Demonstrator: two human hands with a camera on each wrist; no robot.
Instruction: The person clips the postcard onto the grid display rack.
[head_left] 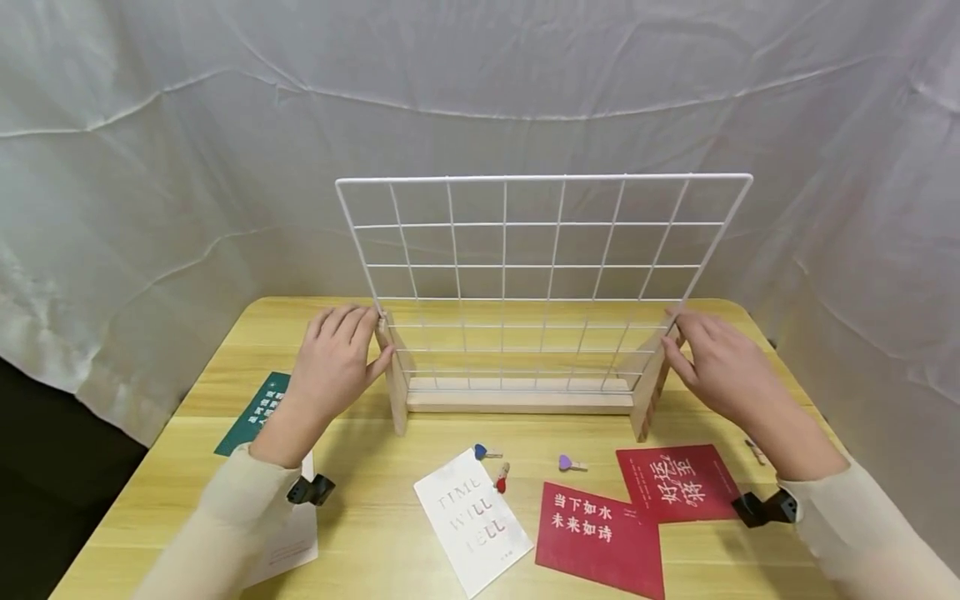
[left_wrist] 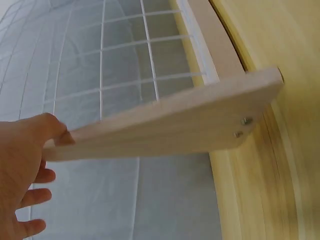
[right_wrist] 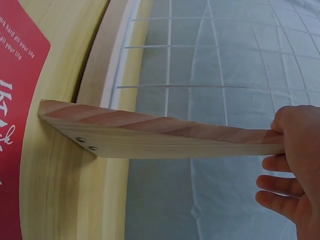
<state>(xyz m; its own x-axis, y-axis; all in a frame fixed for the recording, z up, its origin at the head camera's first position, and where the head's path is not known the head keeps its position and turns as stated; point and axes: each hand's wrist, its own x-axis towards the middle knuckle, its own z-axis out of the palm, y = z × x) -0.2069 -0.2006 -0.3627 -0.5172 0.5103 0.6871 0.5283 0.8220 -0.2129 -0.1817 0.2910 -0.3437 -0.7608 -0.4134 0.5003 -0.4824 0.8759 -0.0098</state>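
A white wire grid (head_left: 543, 177) stands upright, leaning back, in a wooden stand (head_left: 520, 403) on the table. My left hand (head_left: 333, 358) grips the upper end of the stand's left side board (left_wrist: 175, 127), the thumb on the front edge. On the other side my right hand (head_left: 723, 358) holds the top of the right side board (right_wrist: 175, 137) between thumb and fingers. Two screw heads show near the lower end of each board in the wrist views. Where the fingers meet the back of each board is partly hidden.
In front of the stand lie a white card (head_left: 472, 521), two red cards (head_left: 600, 550) and small clips, one with a purple heart (head_left: 566, 463). A green card (head_left: 251, 417) lies partly under my left arm. Behind the wooden table (head_left: 360, 517) hangs a pale curtain (head_left: 480, 83).
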